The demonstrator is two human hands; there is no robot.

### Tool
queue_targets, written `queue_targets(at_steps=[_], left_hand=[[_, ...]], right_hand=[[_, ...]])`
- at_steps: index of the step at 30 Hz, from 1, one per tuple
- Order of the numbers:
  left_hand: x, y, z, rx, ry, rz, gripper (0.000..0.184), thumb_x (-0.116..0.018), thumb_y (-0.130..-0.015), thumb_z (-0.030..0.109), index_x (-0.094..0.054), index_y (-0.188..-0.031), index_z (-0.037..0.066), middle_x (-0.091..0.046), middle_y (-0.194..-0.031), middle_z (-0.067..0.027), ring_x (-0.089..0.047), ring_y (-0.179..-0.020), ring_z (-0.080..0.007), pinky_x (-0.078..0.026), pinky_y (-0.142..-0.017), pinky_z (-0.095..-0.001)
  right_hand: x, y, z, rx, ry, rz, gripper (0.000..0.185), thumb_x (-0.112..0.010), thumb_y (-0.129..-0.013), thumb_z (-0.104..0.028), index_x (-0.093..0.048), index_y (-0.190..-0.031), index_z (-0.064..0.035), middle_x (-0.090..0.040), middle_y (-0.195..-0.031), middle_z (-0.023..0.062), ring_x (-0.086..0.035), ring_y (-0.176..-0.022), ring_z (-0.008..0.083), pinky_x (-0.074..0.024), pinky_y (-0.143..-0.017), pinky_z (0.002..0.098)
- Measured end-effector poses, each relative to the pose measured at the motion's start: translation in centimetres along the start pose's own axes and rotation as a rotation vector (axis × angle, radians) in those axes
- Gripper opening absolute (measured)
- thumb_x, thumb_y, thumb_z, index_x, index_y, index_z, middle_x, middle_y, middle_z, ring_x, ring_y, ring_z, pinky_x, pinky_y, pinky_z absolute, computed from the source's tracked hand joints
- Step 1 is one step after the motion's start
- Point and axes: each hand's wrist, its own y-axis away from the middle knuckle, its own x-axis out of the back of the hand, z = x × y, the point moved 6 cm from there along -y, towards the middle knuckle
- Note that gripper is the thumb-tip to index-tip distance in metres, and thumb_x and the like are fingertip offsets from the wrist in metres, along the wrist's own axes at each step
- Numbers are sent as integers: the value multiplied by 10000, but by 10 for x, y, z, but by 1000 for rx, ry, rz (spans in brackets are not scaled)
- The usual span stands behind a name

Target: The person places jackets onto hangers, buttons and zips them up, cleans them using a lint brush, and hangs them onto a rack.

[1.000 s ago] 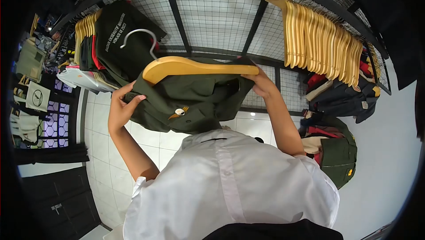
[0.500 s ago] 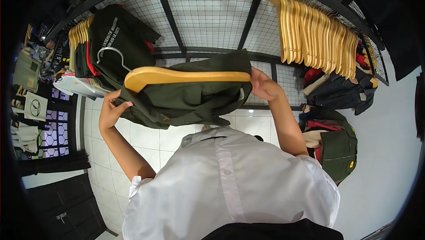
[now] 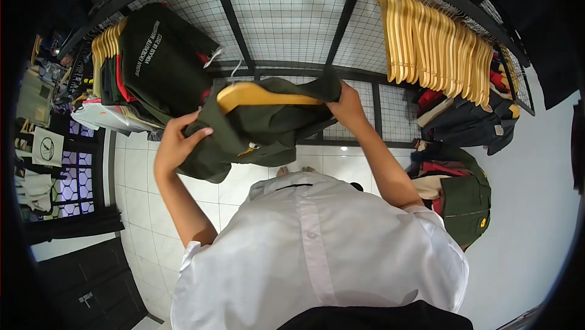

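A dark green jacket (image 3: 268,126) with a small gold emblem hangs between my two hands. Inside its shoulders sits a wooden hanger (image 3: 262,95), its rounded left end bare and its right end at the collar cloth; the metal hook points up and away. My left hand (image 3: 180,144) pinches the jacket's left shoulder between thumb and fingers. At the other side my right hand (image 3: 348,106) is closed on the cloth beside the hanger's right end.
Many wooden hangers (image 3: 426,47) hang from the black rack at the upper right. Dark garments (image 3: 155,62) hang at the upper left. More jackets (image 3: 466,202) hang at the lower right. A black door (image 3: 91,281) stands at the lower left.
The hanger has tipped away and shifted right, its hook now pointing toward the rack. My left hand has moved right; my right hand has closed on the cloth and drawn slightly inward.
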Motion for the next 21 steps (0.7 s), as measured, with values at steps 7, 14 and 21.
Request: queue_targets(at_steps=[7, 14, 21], left_hand=[[-35, -6, 20, 5, -214, 458, 300, -677, -784, 29, -635, -1072, -42, -675, -889, -199, -633, -752, -172, -482, -754, -274], [-31, 2, 16, -183, -137, 648, 339, -650, -762, -39, -644, -1099, -5, -672, -882, -190, -646, -746, -219, -481, -751, -277], [-51, -1, 41, -276, -177, 465, 459, -637, -697, -95, -635, -1140, 25, -676, -925, -162, -644, -795, -245, -480, -767, -285]], right_hand=[[-33, 8, 15, 26, -191, 327, 319, -668, -797, -119, -568, -1047, 51, -656, -919, 214, -645, -874, 312, -503, -771, 363], [-38, 58, -109, 457, -23, -361, 410, -650, -866, -329, -599, -1127, -17, -661, -1020, 140, -633, -919, 228, -480, -814, 327], [39, -1, -195, 604, -585, 179, 374, -517, -948, -350, -631, -1027, -2, -648, -761, 46, -596, -685, 135, -474, -698, 286]])
